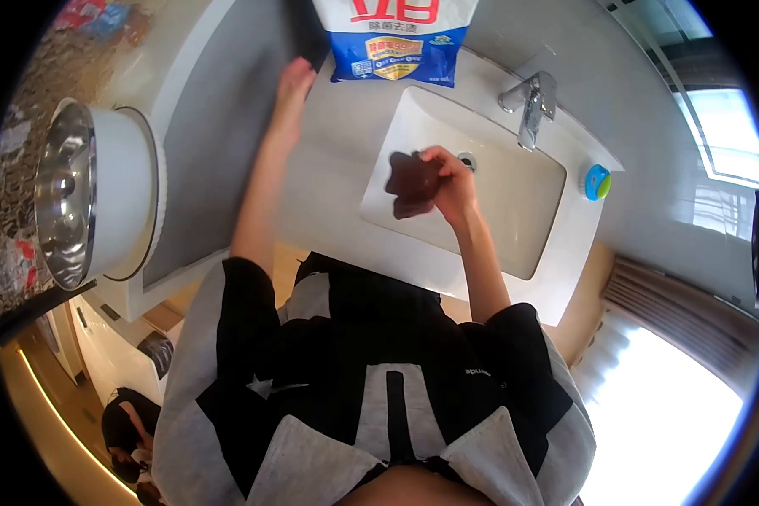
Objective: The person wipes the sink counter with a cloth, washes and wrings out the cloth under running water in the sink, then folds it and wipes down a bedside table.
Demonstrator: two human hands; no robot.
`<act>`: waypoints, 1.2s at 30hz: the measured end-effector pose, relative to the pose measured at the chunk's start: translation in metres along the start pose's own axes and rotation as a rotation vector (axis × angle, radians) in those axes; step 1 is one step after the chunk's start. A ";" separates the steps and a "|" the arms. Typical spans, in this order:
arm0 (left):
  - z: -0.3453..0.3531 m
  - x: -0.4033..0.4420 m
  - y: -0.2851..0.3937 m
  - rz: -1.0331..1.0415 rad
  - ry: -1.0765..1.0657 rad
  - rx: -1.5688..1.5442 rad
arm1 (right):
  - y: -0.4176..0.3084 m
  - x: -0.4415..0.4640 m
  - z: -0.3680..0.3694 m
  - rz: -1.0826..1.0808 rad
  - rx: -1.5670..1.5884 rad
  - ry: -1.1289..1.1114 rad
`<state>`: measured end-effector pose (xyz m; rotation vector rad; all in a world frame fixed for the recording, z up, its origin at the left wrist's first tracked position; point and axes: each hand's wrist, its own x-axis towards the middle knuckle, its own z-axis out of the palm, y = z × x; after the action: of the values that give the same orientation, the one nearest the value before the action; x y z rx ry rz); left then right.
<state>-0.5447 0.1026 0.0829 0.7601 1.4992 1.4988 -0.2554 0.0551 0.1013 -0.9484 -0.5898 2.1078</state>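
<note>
My right hand (454, 181) is closed on a dark brown piece with a lobed outline (415, 179); I cannot make out its exact kind. It hangs over the left part of a white sink (514, 211), above the basin. My left hand (293, 88) is stretched forward to the left of the sink, beside a blue and white bag of washing powder (396, 55). A small gap shows between that hand and the bag. Its fingers are blurred and partly turned away, and nothing shows in them.
A chrome faucet (531, 105) stands at the sink's back edge. On the right rim sits a blue and green brush (597, 182). To the left, a white tub with a steel bowl (66, 194) rests by a patterned brown counter (67, 67). Another person (131, 430) is at lower left.
</note>
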 end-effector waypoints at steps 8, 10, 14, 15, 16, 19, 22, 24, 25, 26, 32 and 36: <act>-0.073 -0.096 -0.021 -0.169 -0.058 0.047 | -0.027 0.059 0.105 -0.201 0.104 -0.304; -0.086 -0.106 -0.013 -0.200 -0.035 0.070 | -0.009 0.067 0.096 -0.327 -0.395 -0.260; -0.097 -0.111 -0.016 -0.192 -0.003 0.071 | 0.054 0.064 0.044 -0.867 -1.636 -0.420; -0.095 -0.109 -0.018 -0.184 0.014 0.084 | 0.062 0.056 0.039 -0.866 -1.648 -0.362; -0.093 -0.108 -0.021 -0.177 0.033 0.095 | 0.069 0.048 0.036 -0.864 -1.659 -0.304; -0.074 -0.087 -0.044 0.043 -0.008 0.139 | 0.069 0.055 0.040 -0.932 -1.503 -0.030; -0.032 -0.067 -0.047 0.360 -0.046 0.409 | 0.068 0.080 0.052 -1.006 -1.435 0.069; -0.006 -0.049 -0.045 0.660 -0.073 0.640 | 0.085 0.107 0.056 -1.009 -1.469 0.107; -0.001 -0.044 -0.053 0.698 -0.121 0.768 | 0.090 0.124 0.053 -0.896 -1.512 -0.045; 0.004 -0.040 -0.066 0.733 -0.169 0.895 | 0.105 0.128 0.049 -0.955 -1.675 0.046; -0.029 0.012 -0.095 0.546 -0.164 0.950 | 0.120 0.190 0.086 -0.941 -1.624 0.082; -0.039 0.008 -0.086 0.615 -0.220 0.936 | 0.131 0.185 0.092 -0.984 -1.739 0.168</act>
<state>-0.5698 0.0839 -0.0062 2.0062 1.8712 0.9762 -0.4680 0.1076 -0.0081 -1.1544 -2.2759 0.2543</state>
